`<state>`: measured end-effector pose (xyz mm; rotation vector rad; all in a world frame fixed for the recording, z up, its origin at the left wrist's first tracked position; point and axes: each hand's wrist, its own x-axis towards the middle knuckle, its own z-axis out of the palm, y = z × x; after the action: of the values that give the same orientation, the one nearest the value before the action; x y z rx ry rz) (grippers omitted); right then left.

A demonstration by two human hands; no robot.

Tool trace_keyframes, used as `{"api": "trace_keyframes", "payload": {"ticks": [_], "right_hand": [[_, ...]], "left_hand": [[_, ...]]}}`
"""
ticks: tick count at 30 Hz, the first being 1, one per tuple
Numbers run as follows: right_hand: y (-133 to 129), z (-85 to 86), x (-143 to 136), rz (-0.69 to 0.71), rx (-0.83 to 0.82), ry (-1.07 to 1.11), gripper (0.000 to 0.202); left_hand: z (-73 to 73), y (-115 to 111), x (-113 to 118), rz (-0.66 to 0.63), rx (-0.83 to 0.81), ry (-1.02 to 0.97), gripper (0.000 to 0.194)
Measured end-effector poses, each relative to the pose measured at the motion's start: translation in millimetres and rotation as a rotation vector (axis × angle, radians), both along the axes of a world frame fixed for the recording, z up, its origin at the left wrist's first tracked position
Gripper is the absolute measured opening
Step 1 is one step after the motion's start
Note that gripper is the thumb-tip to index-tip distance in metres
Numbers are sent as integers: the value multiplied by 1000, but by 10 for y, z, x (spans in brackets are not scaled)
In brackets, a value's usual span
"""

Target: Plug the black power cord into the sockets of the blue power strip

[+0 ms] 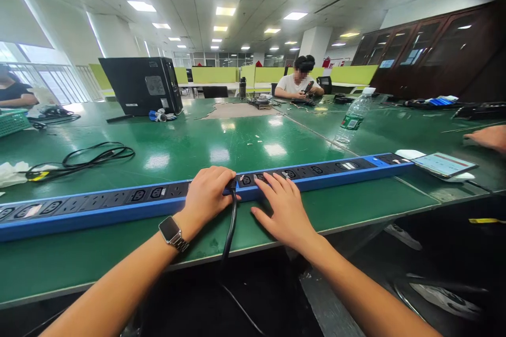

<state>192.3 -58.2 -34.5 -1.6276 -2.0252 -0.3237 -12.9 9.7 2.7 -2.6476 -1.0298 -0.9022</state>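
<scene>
So my left hand (209, 192) is curled in with thumb and fingers closed on the black plug (232, 184), right at the middle of the long blue power strip (276, 184). Can't really tell how far the plug sits in its socket, my fingers cover too much. My right hand (282, 208) is open, fingers kinda spread, tips resting on the strip's sockets just beside it — not gripping anything. Got a watch (169, 230) on the left wrist. The plug's black cable (230, 226) drops over the near edge of the green table (190, 147), and the strip lies along that edge. Past its right end there's a tablet (446, 164), with a water bottle (356, 116) standing farther back. Off to the left — a loose bundle of black cord (98, 155), and behind it a black computer case (140, 87). Someone in a white shirt (294, 85) sits across the table holding something dark.
</scene>
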Motion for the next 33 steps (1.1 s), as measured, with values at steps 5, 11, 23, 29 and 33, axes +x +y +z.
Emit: {"api": "trace_keyframes", "payload": {"ticks": [5, 11, 23, 29, 33], "right_hand": [[-4, 15, -3, -2, -12, -2, 59], [-11, 28, 4, 4, -16, 6, 59], [-10, 39, -3, 3, -29, 24, 60], [-7, 34, 1, 10, -22, 30, 60], [-9, 29, 3, 13, -5, 35, 59]], "left_hand": [[-6, -10, 1, -1, -34, -37, 33], [-5, -37, 17, 78, -56, -77, 34], [-39, -26, -15, 71, -1, -136, 30], [-50, 8, -37, -57, 54, -230, 26], [-47, 51, -41, -71, 51, -247, 21]]}}
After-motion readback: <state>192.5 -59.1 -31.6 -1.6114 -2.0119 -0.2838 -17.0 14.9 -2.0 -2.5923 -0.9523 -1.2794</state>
